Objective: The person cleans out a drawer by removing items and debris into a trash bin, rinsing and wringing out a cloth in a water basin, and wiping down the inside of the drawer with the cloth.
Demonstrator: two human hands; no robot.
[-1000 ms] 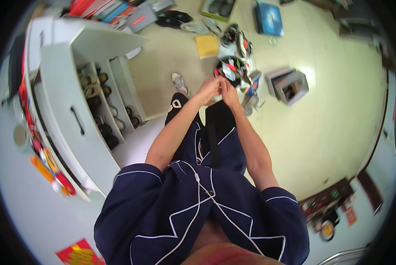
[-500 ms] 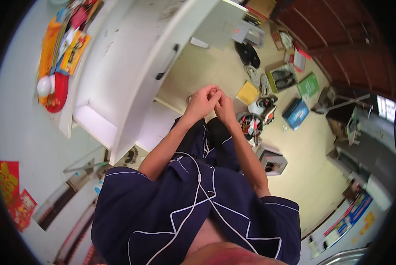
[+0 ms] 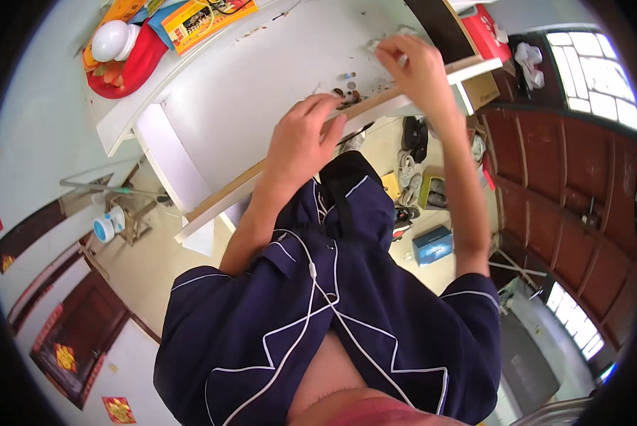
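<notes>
A white drawer (image 3: 240, 106) is pulled out in front of me. My left hand (image 3: 300, 142) reaches over its front edge, thumb apart from the bent fingers, with nothing visible in it. Close to those fingertips, small dark bits and coin-like discs (image 3: 352, 85) lie on the drawer floor. Farther right, my right hand (image 3: 419, 74) is over the drawer with curled fingers. Whatever it may pinch is too small and blurred to name. A pale, crumpled scrap (image 3: 405, 30) shows just behind its fingers.
On the surface at upper left are a white bulb (image 3: 112, 40), a red bag (image 3: 137, 67) and a yellow-orange packet (image 3: 204, 25). Shoes (image 3: 413, 138) and a blue box (image 3: 433, 246) lie on the floor at right. A red-brown door (image 3: 538, 177) stands beyond.
My hands were together in front of the drawer; now they are apart and over it. The view has shifted so that the drawer's inside shows more fully.
</notes>
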